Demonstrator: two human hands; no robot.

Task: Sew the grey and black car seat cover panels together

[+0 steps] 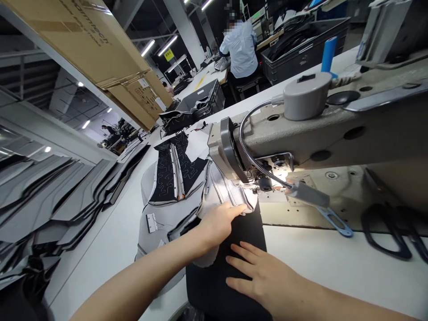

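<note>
My left hand (219, 222) lies on a grey fabric panel (227, 191), its fingers stretched toward the lit needle area of a grey sewing machine (334, 129). My right hand (259, 272) rests flat with fingers spread on a black fabric piece (247, 227) just in front of the machine. The grey panel joins a larger grey and black stitched cover (174, 174) spread out to the left on the white table (334, 263).
Black scissors (388, 232) lie at the right beside the machine base. Stacks of grey cut panels (60, 200) fill the left. Cardboard boxes (100, 44) sit on a shelf above. A person in a light shirt (240, 49) works at the far end near dark crates (301, 49).
</note>
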